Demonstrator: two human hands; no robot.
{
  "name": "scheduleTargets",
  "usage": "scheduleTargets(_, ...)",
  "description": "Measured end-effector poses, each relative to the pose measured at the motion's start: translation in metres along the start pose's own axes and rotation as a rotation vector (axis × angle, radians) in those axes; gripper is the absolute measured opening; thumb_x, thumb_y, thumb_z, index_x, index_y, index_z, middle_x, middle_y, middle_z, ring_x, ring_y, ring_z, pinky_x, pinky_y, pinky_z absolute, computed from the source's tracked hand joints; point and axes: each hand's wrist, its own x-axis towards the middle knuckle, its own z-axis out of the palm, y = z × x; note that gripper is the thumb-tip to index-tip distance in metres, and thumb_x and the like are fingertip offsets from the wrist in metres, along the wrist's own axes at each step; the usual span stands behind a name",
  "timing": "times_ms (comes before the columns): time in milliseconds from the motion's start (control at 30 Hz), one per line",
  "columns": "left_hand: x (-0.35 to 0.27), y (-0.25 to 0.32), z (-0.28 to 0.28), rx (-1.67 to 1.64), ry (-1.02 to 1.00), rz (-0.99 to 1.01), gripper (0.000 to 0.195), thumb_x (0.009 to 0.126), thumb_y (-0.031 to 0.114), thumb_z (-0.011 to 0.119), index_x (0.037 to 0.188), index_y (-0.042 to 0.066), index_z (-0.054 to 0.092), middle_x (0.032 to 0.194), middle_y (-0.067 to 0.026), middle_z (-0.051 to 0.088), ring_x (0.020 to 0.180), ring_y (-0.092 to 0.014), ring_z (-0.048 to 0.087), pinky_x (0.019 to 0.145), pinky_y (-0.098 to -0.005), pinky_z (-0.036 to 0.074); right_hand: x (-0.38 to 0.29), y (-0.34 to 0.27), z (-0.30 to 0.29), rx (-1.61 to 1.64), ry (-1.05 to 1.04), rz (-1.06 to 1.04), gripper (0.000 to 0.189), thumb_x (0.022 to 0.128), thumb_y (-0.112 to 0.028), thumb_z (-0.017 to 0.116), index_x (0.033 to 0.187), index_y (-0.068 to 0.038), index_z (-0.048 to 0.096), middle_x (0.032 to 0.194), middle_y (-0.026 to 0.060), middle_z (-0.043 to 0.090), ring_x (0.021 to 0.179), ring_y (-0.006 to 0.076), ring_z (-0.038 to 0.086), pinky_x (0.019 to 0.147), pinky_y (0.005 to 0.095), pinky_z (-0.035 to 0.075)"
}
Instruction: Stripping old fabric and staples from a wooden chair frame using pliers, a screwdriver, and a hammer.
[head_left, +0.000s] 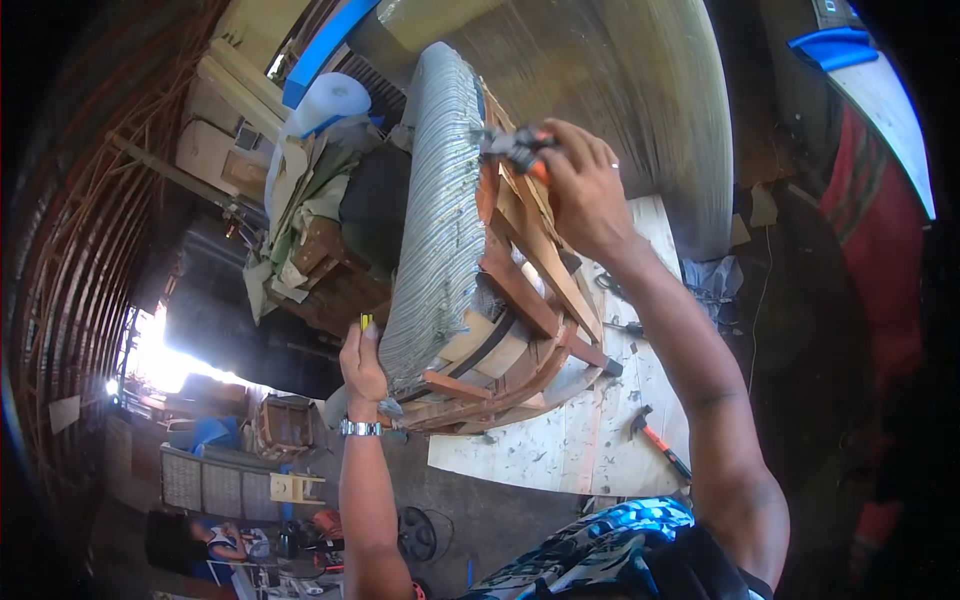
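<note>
An upholstered chair with striped grey-blue fabric (439, 202) lies tipped, its bare wooden frame (525, 292) facing right. My right hand (592, 187) grips pliers with orange and black handles (529, 146). Their slightly blurred jaws are at the fabric's edge beside the wood; whether they bite anything cannot be made out. Against the lower left side of the upholstery is my left hand (364, 364), wearing a metal-band watch. A small yellow object (366, 321) sticks up from its fingers, the rest hidden by the hand. Ragged fabric and loose threads run along the cut edge.
Under the chair is a white work surface (525, 461) strewn with small scraps. A claw hammer (660, 442) and a screwdriver-like tool (630, 328) lie on it. Fabric pieces (300, 217) and a foam roll (334, 101) are piled behind. A person (229, 540) sits at lower left.
</note>
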Motion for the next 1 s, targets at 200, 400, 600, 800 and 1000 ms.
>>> scheduleTargets(200, 0.000, -0.003, 0.000, -0.005, -0.002, 0.003, 0.031, 0.106, 0.023, 0.044, 0.091, -0.002, 0.054, 0.075, -0.0127, 0.055, 0.070, -0.019, 0.047, 0.066, -0.0345, 0.040, -0.026, -0.013, -0.016, 0.204, -0.054, -0.041, 0.032, 0.081, -0.004, 0.066, 0.113, -0.005, 0.060, 0.138, 0.0156, 0.049, 0.132, 0.0349, 0.045, 0.107, 0.0515, 0.034)
scheduleTargets(400, -0.001, -0.005, -0.001, -0.001, 0.015, 0.024, 0.031, 0.105, 0.023, 0.046, 0.089, -0.002, 0.052, 0.073, -0.0142, 0.053, 0.068, -0.022, 0.045, 0.065, -0.0361, 0.040, -0.027, -0.019, -0.010, -0.054, -0.036, 0.052, 0.045, 0.078, -0.003, 0.070, 0.120, -0.007, 0.058, 0.146, 0.0147, 0.045, 0.136, 0.0362, 0.041, 0.109, 0.0535, 0.032)
scheduleTargets(600, -0.001, -0.006, -0.002, 0.034, -0.004, -0.010, 0.032, 0.106, 0.023, 0.044, 0.090, -0.003, 0.055, 0.076, -0.0114, 0.058, 0.070, -0.018, 0.048, 0.066, -0.0344, 0.041, -0.012, -0.037, -0.014, -0.193, -0.094, 0.083, 0.034, 0.092, -0.034, 0.065, 0.113, -0.007, 0.061, 0.145, 0.0143, 0.044, 0.136, 0.0325, 0.040, 0.108, 0.0583, 0.028)
scheduleTargets(800, -0.001, -0.004, -0.002, 0.033, -0.007, -0.016, 0.033, 0.106, 0.023, 0.044, 0.088, -0.003, 0.054, 0.074, -0.0117, 0.056, 0.068, -0.018, 0.047, 0.065, -0.0348, 0.040, -0.007, -0.051, -0.037, 0.537, -0.376, 0.487, 0.041, 0.093, -0.040, 0.067, 0.097, 0.001, 0.063, 0.093, 0.0177, 0.062, 0.087, 0.0347, 0.062, 0.077, 0.0424, 0.047)
scheduleTargets(1000, -0.005, 0.001, -0.002, 0.041, 0.043, 0.003, 0.032, 0.105, 0.022, 0.045, 0.086, -0.003, 0.052, 0.072, -0.0111, 0.053, 0.068, -0.017, 0.044, 0.065, -0.0348, 0.039, -0.047, -0.071, -0.034, 0.554, -0.228, 0.389, 0.035, 0.089, -0.021, 0.070, 0.112, 0.003, 0.059, 0.116, 0.0236, 0.060, 0.106, 0.0425, 0.060, 0.090, 0.0441, 0.049)
